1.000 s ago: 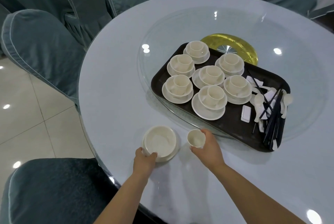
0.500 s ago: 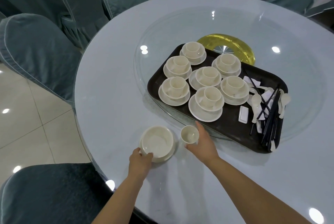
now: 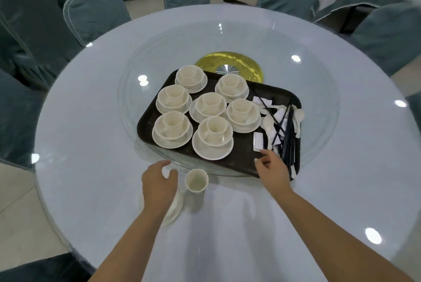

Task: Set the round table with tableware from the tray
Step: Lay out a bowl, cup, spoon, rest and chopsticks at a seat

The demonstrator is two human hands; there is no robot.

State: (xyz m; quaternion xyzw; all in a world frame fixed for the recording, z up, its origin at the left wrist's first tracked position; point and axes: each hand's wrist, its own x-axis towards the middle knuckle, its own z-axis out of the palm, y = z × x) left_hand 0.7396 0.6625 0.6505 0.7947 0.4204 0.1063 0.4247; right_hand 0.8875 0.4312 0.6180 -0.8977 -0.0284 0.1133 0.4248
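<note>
1. We see the round counter [image 3: 91, 122] from above, with a glass turntable [image 3: 319, 99] in its middle and a dark tray [image 3: 150, 122] on the near part of the glass.
2. The tray's left and middle part holds seven cream sets, each a cup in a bowl on a saucer; the nearest set [image 3: 213, 138] sits at the near middle.
3. The tray's right end holds black chopsticks [image 3: 288, 131], white spoons [image 3: 298, 115] and white rests in a loose heap; one white rest [image 3: 258, 141] lies apart, just left of the heap.
4. Our right hand [image 3: 273, 170] is over the tray's near right corner, fingers relaxed and slightly spread, holding nothing. Fingertips [image 3: 264, 151] are at the near end of the white rest; we cannot tell if they touch it.
5. Our left hand [image 3: 158, 182] is over the counter near the tray's near edge, fingers loosely spread, gripping nothing. It covers most of a bowl and saucer [image 3: 175, 207]; only the right rim shows under the wrist.
6. A single cream cup [image 3: 196, 181] stands upright on the counter just right of the left hand, apart from both hands, near the turntable's edge.
7. A gold disc [image 3: 241, 63] sits under the glass just beyond the tray. Chairs in blue-grey covers [image 3: 93, 12] ring the far side.
</note>
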